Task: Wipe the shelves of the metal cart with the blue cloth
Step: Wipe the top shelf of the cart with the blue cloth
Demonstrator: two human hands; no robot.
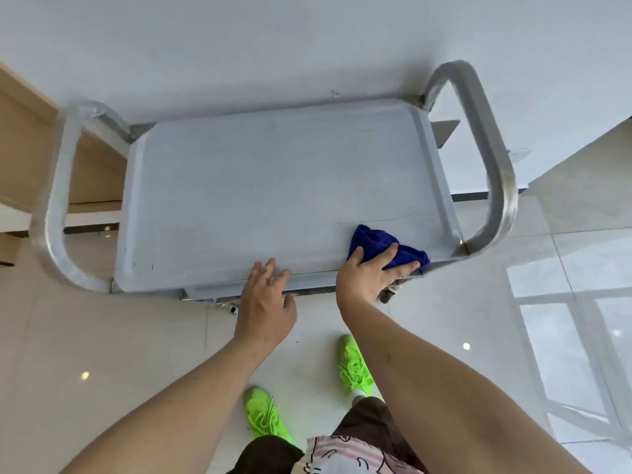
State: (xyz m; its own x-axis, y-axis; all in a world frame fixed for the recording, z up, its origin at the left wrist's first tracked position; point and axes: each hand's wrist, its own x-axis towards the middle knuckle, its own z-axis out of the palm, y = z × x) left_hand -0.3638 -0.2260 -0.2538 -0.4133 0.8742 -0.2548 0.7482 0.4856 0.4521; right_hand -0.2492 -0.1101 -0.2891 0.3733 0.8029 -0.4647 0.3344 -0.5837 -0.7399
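Note:
The metal cart (266, 186) stands below me against a white wall, its flat top shelf bare and grey. A bunched blue cloth (376, 241) lies on the shelf near the front right corner. My right hand (371, 271) presses down on the cloth with fingers spread over it. My left hand (265, 295) is open, its straight fingers resting on the shelf's front edge near the middle. A lower shelf edge shows just under the front rim; the rest of it is hidden.
Curved tube handles stand at the cart's left end (54, 200) and right end (492, 159). A wooden cabinet (24, 138) is at the left behind the cart. My green shoes (354, 367) stand on the glossy tiled floor close to the cart's front.

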